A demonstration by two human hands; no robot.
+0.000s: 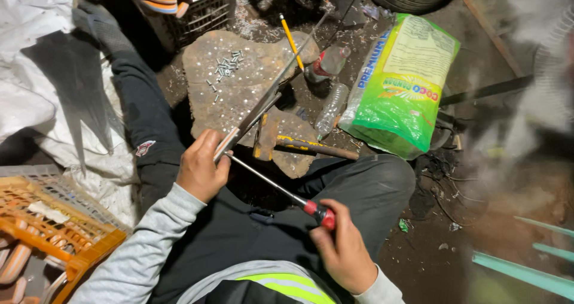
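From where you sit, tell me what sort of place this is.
Probably a rough, informal metal workshop on a dirt floor. A stone slab strewn with small rivets serves as the bench, a hammer lies on it, and the right hand holds a red-handled screwdriver.

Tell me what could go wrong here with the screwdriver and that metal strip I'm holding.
The red-handled screwdriver in your right hand points its tip straight at your left hand; a slip might jab the fingers. The long thin metal strip is gripped only at its near end, so it could twist or spring. The small loose silver screws on the flat stone slab may scatter if it jolts.
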